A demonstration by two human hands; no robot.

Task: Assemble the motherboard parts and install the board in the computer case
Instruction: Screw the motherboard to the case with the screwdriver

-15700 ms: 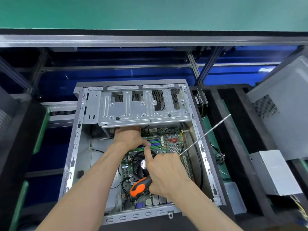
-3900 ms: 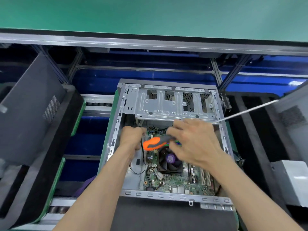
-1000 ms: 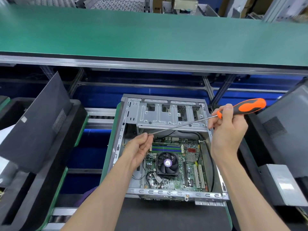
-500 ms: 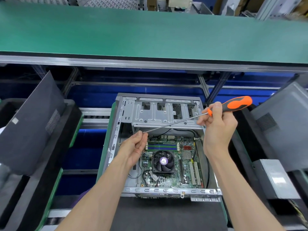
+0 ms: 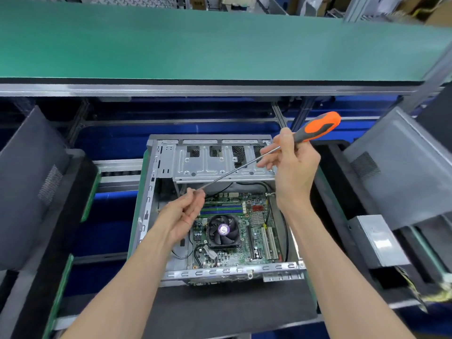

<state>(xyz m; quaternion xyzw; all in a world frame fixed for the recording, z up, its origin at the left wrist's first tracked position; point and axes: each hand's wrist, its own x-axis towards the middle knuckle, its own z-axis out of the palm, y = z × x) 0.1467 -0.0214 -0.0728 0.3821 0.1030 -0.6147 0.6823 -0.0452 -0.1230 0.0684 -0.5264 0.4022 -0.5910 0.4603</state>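
Head view | right hand (image 5: 292, 165) wrapped round the screwdriver (image 5: 315, 129), now lifted clear above the case (image 5: 146, 216) | left hand (image 5: 184, 214) pinching the shaft tip, probably seating a screw, too small to tell | board (image 5: 244, 241) lies flat inside the case | I'd guess screwing down resumes.
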